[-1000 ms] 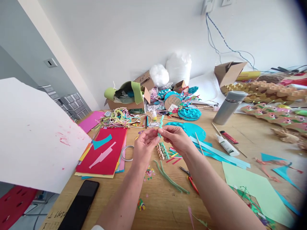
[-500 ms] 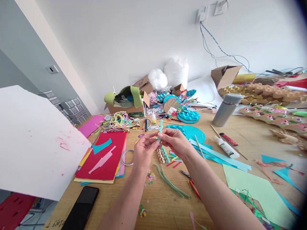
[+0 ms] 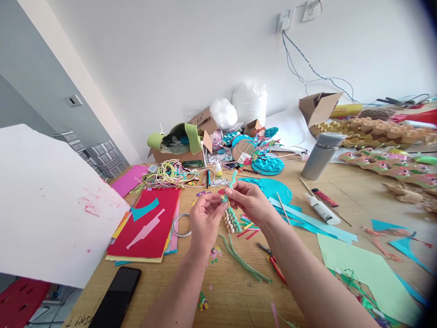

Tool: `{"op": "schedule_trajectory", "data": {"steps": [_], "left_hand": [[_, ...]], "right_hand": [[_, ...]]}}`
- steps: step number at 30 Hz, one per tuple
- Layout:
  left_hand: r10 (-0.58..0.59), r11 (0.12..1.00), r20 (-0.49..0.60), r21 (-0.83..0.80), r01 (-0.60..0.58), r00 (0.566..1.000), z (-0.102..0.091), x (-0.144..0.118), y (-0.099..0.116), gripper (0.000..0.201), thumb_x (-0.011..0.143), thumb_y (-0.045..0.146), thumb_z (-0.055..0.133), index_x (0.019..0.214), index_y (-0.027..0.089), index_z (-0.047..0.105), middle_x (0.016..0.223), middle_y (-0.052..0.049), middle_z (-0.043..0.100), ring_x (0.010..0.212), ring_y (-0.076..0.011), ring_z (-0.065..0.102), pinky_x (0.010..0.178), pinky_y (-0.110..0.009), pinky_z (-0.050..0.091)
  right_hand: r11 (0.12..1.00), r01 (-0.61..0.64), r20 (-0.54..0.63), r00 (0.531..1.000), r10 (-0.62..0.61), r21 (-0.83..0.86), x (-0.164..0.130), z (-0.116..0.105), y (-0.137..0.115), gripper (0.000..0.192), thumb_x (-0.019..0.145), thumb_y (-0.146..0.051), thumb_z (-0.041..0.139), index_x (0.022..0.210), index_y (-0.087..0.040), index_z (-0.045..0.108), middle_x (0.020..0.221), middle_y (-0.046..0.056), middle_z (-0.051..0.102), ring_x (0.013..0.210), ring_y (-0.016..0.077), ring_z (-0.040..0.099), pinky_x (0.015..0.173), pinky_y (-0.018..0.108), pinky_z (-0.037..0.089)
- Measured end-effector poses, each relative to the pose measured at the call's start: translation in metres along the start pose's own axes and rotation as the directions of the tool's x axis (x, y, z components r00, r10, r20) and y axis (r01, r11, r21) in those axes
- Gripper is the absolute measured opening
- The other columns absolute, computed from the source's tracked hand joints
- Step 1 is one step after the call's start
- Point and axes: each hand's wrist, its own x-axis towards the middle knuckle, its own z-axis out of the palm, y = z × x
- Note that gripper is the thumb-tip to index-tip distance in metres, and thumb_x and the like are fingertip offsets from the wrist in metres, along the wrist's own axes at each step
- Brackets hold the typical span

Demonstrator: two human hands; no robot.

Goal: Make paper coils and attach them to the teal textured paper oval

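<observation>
Both hands at work above the wooden table (image 3: 235, 298), just beyond the block of coiled beige-and-mint strands (image 3: 232, 222) as seen from the wearer. Left hand (image 3: 205, 221): thumb and forefinger pinched on the lower end of a wavy mint pipe cleaner (image 3: 234, 179). Right hand (image 3: 251, 202): thumb and fingertips clamped higher on the same piece, its free end sticking up past the grip. Fingertips of the two hands nearly meet; whether they touch, cannot tell.

Around the coiled block: straight green pipe cleaners (image 3: 245, 263) on its near side, red-handled scissors or pliers (image 3: 277, 270) nearer still and to the right — partly beside the right forearm. Narrow coloured paper strips (image 3: 251, 225) just right of the block. Tape roll (image 3: 175, 227) to its left, red paper sheet (image 3: 145, 228) farther left. Blue disc (image 3: 278, 189) beyond and right; white glue bottle (image 3: 322, 209) well off to the right.
</observation>
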Motion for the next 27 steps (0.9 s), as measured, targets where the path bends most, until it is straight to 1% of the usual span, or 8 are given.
{"op": "schedule_trajectory", "data": {"steps": [3,5,9,13,19,23,27], "left_hand": [[0.064,0.996,-0.024,0.056,-0.063,0.998,0.0009,-0.0038,0.0003,0.018,0.067,0.023,0.080,0.080,0.018,0.068,0.079,-0.003,0.071,0.073,-0.0153,0.067,0.070,-0.025,0.053],[0.093,0.993,-0.031,0.075,-0.091,0.995,0.0020,-0.0058,0.0008,0.015,0.068,0.022,0.079,0.078,0.018,0.069,0.078,-0.003,0.071,0.072,-0.0150,0.067,0.069,-0.024,0.053],[0.129,0.989,-0.028,0.073,-0.127,0.991,0.0042,-0.0078,0.0021,0.011,0.070,0.021,0.078,0.075,0.019,0.069,0.076,-0.002,0.072,0.071,-0.0150,0.067,0.070,-0.025,0.054],[0.122,0.990,-0.017,0.067,-0.120,0.992,0.0043,-0.0089,0.0026,0.009,0.071,0.021,0.077,0.075,0.019,0.069,0.076,-0.002,0.072,0.071,-0.0149,0.068,0.070,-0.025,0.055],[0.117,0.992,-0.031,0.059,-0.115,0.993,0.0042,-0.0097,0.0021,0.009,0.070,0.022,0.078,0.073,0.019,0.070,0.074,-0.002,0.072,0.070,-0.0156,0.068,0.069,-0.025,0.054],[0.124,0.990,-0.036,0.077,-0.121,0.992,0.0047,-0.0096,0.0019,0.009,0.071,0.023,0.078,0.073,0.019,0.070,0.072,-0.002,0.072,0.070,-0.0153,0.067,0.069,-0.025,0.053],[0.117,0.992,-0.041,0.058,-0.114,0.992,0.0045,-0.0094,0.0016,0.011,0.069,0.024,0.079,0.072,0.019,0.070,0.072,-0.002,0.071,0.069,-0.0162,0.067,0.068,-0.026,0.054]], "right_hand": [[1.000,0.015,0.005,1.000,-0.015,0.023,0.0002,0.0000,0.0010,0.045,0.056,-0.054,0.085,0.061,-0.017,0.060,0.051,-0.004,0.055,0.046,0.0076,0.047,0.046,0.023,0.034],[0.999,0.018,0.020,1.000,-0.019,0.048,0.0000,-0.0007,0.0020,0.041,0.059,-0.050,0.085,0.062,-0.017,0.060,0.052,-0.004,0.056,0.046,0.0072,0.047,0.047,0.023,0.035],[0.997,0.006,0.030,1.000,-0.009,0.074,-0.0009,-0.0023,0.0028,0.036,0.063,-0.045,0.084,0.064,-0.017,0.061,0.054,-0.004,0.057,0.047,0.0070,0.048,0.048,0.022,0.037],[0.997,-0.010,0.028,1.000,0.008,0.081,-0.0012,-0.0022,0.0013,0.037,0.062,-0.044,0.085,0.064,-0.017,0.061,0.053,-0.004,0.057,0.047,0.0067,0.047,0.048,0.022,0.036],[0.997,-0.024,0.006,1.000,0.024,0.075,-0.0009,-0.0014,0.0007,0.039,0.060,-0.047,0.085,0.063,-0.017,0.060,0.051,-0.003,0.056,0.045,0.0073,0.047,0.046,0.022,0.034],[0.996,-0.025,-0.007,1.000,0.026,0.087,-0.0008,-0.0010,0.0014,0.040,0.058,-0.047,0.086,0.061,-0.018,0.060,0.051,-0.003,0.057,0.046,0.0074,0.047,0.046,0.022,0.034],[0.996,-0.034,-0.009,0.999,0.035,0.080,-0.0012,-0.0005,0.0009,0.040,0.057,-0.048,0.086,0.061,-0.018,0.060,0.051,-0.003,0.056,0.046,0.0079,0.047,0.046,0.023,0.035]]}}
